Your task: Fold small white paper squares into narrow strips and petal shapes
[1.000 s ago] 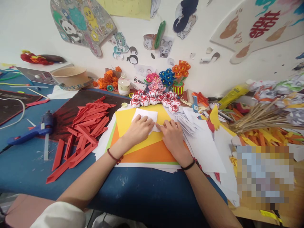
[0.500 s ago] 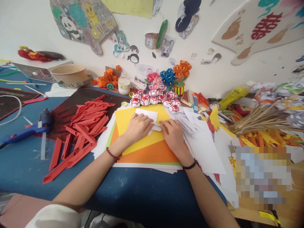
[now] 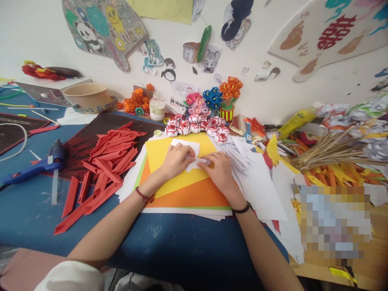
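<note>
A small white sheet of paper (image 3: 196, 165) with a folded-up near edge lies between my hands. My left hand (image 3: 178, 161) pinches it from the left, thumb and fingertips at the fold. From the right, my right hand (image 3: 218, 167) grips the other end of the fold, its fingers bent over the edge. Beneath are a yellow sheet (image 3: 169, 186) and an orange sheet (image 3: 188, 197), stacked on green and white paper. Part of the white sheet is hidden by my fingers.
Folded red paper strips (image 3: 112, 155) are heaped at left, beside a blue glue gun (image 3: 54, 157). Red-and-white paper flowers (image 3: 194, 126) stand behind the stack. Cut white slips (image 3: 238, 155) and larger white sheets (image 3: 263, 190) lie right, near a bundle of sticks (image 3: 327, 149).
My fingers and thumbs have shifted along the fold of the white paper, and the left thumb now shows more clearly. The whole view has slid slightly.
</note>
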Action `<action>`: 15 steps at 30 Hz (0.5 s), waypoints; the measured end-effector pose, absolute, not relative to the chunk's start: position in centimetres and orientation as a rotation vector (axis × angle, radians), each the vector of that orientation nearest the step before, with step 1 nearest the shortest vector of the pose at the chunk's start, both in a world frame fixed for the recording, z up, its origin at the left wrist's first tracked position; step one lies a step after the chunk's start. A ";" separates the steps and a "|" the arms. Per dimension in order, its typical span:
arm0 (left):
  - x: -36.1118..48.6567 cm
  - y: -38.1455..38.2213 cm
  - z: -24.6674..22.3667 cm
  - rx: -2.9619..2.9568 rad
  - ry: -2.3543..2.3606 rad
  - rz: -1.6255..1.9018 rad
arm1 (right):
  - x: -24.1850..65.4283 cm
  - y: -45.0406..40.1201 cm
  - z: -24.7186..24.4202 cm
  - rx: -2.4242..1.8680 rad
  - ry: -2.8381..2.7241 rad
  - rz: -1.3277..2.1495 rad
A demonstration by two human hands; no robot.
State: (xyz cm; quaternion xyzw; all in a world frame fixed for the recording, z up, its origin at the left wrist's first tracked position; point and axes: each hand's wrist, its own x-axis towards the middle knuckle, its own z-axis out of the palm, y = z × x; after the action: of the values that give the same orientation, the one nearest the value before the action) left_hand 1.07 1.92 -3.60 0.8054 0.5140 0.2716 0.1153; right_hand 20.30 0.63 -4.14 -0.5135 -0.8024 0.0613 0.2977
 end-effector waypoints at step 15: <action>0.8 1.8 -2.2 2.317 1.361 0.877 | 20.6 0.6 -3.3 -1.321 -1.886 0.609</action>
State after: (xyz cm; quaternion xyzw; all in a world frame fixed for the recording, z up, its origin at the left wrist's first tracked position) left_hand 0.75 1.75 -2.19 0.8095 0.4756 0.3065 0.1567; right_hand 20.60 0.60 -3.25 -0.5151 -0.7352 0.2376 0.3709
